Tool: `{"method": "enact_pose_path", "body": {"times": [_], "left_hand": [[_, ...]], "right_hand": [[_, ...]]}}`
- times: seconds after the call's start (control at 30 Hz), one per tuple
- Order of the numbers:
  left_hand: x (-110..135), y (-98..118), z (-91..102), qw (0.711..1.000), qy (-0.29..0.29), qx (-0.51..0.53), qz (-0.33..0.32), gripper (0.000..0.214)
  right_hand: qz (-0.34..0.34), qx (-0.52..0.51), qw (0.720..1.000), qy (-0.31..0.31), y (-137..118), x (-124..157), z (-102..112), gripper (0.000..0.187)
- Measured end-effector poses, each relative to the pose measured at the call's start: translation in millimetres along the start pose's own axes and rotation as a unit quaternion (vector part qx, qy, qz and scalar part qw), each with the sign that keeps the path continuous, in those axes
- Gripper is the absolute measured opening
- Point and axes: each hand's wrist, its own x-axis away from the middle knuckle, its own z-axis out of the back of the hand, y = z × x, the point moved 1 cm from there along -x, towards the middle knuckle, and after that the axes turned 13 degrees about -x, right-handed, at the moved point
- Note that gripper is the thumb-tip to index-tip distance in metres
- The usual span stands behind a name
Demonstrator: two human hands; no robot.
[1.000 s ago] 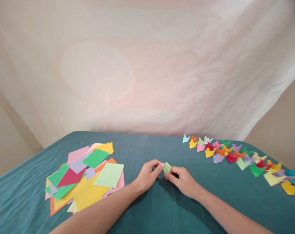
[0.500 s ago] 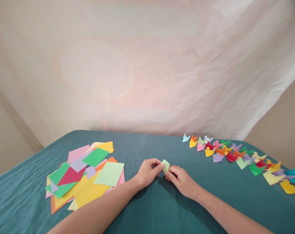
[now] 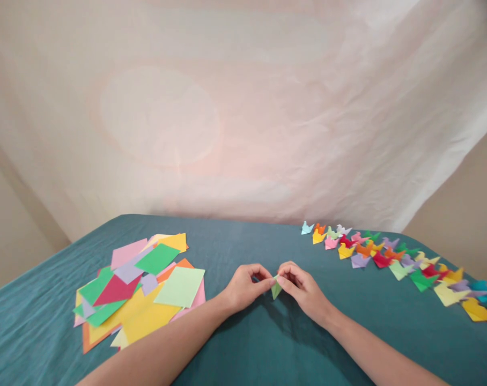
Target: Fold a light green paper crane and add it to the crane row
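Note:
A small piece of folded light green paper (image 3: 276, 290) is held between my two hands above the middle of the table. My left hand (image 3: 249, 286) pinches its upper left edge with thumb and fingers. From the other side, my right hand (image 3: 300, 287) pinches the upper right edge. The lower part of the paper tapers to a point below my fingertips. My fingers cover its top, so those folds are hidden.
To the left lies a loose pile of coloured paper sheets (image 3: 147, 321). Rows of small folded paper birds (image 3: 400, 269) stand along the right side. A dark green cloth (image 3: 243, 343) covers the table, and a pale sheet (image 3: 243, 134) hangs behind it.
The folded paper has turned so its point faces down and it sits lower. My right hand has shifted its grip up to the paper's top edge. My left hand barely moved.

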Motion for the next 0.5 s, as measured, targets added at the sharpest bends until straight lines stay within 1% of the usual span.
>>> {"method": "enact_pose_path", "body": {"times": [0.1, 0.33, 0.5], "left_hand": [[1.1, 0.5, 0.6, 1.0, -0.01, 0.004, -0.006, 0.023], [3.0, 1.8, 2.0, 1.0, -0.01, 0.021, -0.014, 0.023], [2.5, 1.4, 1.4, 1.0, -0.01, 0.023, -0.016, 0.024]], "right_hand": [[0.016, -0.009, 1.0, -0.007, 0.0, -0.9, 2.0, 0.013], [0.006, -0.005, 0.999, -0.039, -3.1, 0.1, 3.0, 0.014], [0.008, 0.0, 0.999, -0.038, -5.2, 0.9, 3.2, 0.018]]}}
